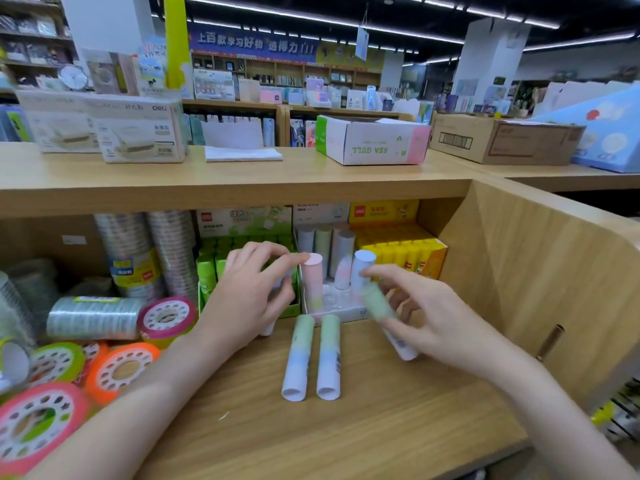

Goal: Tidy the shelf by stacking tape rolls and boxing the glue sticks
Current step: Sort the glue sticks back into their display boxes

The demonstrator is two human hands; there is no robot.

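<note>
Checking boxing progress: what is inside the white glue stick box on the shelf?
Inside the white box stand pastel glue sticks: a pink one in front, a blue one, several behind. Empty round slots show between them; the right hand covers the right corner.
</note>
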